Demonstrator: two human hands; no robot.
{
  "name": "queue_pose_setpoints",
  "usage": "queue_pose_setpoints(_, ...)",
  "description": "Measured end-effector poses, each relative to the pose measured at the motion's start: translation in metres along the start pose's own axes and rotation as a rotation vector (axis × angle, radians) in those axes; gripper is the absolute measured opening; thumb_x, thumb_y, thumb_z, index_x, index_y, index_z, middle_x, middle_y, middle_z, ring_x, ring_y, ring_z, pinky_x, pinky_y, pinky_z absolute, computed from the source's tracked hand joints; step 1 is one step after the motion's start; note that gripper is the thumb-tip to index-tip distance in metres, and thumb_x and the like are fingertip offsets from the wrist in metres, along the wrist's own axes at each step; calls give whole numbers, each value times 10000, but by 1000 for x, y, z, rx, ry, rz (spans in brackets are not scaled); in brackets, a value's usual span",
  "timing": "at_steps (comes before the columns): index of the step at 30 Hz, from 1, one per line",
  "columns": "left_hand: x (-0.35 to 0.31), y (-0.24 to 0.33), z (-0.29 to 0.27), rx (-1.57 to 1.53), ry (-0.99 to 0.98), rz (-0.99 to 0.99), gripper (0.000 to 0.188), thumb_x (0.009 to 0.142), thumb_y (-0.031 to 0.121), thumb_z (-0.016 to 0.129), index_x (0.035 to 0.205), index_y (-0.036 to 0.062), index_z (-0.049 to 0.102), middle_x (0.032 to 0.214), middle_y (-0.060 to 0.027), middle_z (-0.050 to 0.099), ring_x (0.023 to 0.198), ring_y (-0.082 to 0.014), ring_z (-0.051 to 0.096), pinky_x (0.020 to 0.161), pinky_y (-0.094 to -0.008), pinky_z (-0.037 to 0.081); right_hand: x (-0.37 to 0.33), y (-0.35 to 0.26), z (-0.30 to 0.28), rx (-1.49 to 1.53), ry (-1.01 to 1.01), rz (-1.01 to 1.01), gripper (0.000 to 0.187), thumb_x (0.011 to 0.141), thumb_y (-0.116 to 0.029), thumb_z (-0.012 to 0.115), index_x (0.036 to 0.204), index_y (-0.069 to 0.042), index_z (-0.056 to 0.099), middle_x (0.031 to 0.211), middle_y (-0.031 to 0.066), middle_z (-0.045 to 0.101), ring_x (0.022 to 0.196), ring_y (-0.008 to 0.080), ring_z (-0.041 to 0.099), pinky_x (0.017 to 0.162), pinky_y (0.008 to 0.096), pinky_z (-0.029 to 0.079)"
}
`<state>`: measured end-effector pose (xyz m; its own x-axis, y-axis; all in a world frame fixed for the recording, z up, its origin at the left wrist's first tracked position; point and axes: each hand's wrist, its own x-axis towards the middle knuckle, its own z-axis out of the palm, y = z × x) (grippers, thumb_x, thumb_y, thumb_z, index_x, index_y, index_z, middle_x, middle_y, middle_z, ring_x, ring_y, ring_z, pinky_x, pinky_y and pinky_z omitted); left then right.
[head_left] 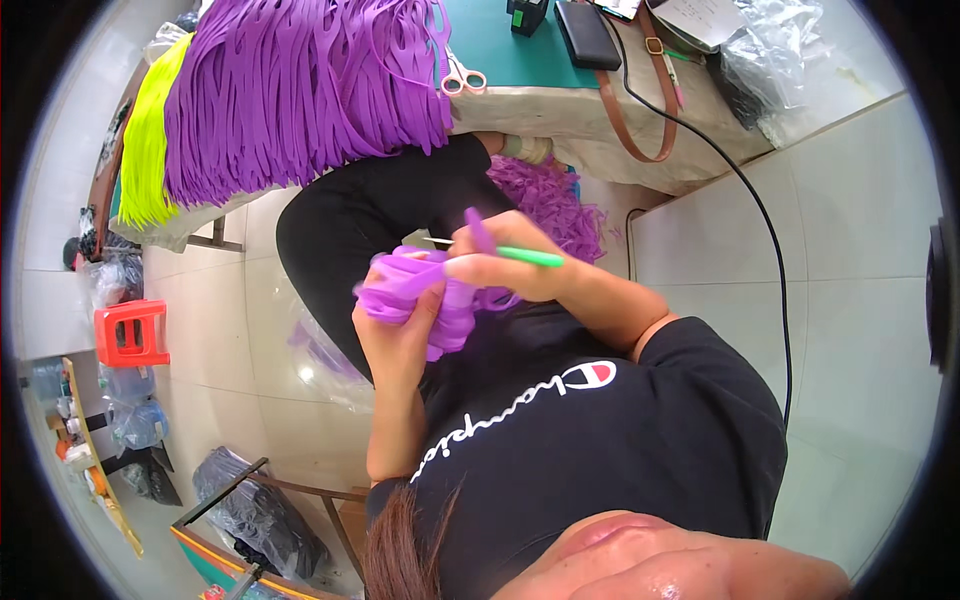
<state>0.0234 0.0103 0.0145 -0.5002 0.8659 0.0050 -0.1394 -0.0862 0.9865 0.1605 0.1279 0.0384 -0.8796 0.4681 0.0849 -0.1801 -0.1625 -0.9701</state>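
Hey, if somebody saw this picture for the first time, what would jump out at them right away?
First, the big heap of purple strips draped over the table edge at upper left, with a neon yellow bundle beside it. At centre, the left hand grips a bunch of purple bands, while the right hand holds a green-handled tool against it. A red stool stands at far left.

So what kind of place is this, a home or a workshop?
Probably a small craft or garment workshop: heaps of purple strips and neon yellow strips hang over a worktable, with scissors on it.
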Motion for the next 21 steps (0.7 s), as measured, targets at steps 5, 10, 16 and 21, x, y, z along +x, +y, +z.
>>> queue_pose_setpoints(5, 9, -21, -9, -148, -52, -178, 377, 801, -5, 679, 1164, 8, 577, 983, -61, 624, 834, -104, 588, 754, -246, 472, -16, -8, -31, 365, 41, -431, 347, 909, -331, 534, 665, -121, 405, 546, -22, 331, 484, 107, 287, 449, 281, 217)
queue_pose_setpoints(10, 19, -24, -17, -705, -232, -503, 618, 922, 315, 568, 1404, 17, 323, 1147, -137, 590, 1050, -227, 590, 927, -370, 462, -34, -41, -70, 703, -67, -768, 379, 957, -419, 465, 703, -150, 380, 556, -33, 326, 508, 102, 260, 452, 264, 204)
queue_pose_setpoints(16, 10, -13, -12, -1083, -382, -688, 653, 902, 255, 601, 1415, 15, 277, 1341, -165, 446, 1244, -254, 450, 1080, -410, 330, -18, -24, -47, 363, 187, -511, 411, 975, -440, 404, 688, -149, 352, 618, -10, 374, 588, 113, 309, 464, 257, 230)
queue_pose_setpoints(21, 6, -26, -24, -1011, -124, -668, 419, 855, 76, 650, 1232, 22, 475, 1114, -106, 594, 1063, -202, 574, 965, -342, 455, -14, -4, -32, 426, -18, -225, 415, 952, -454, 441, 711, -127, 355, 560, -13, 338, 503, 104, 293, 462, 262, 229)
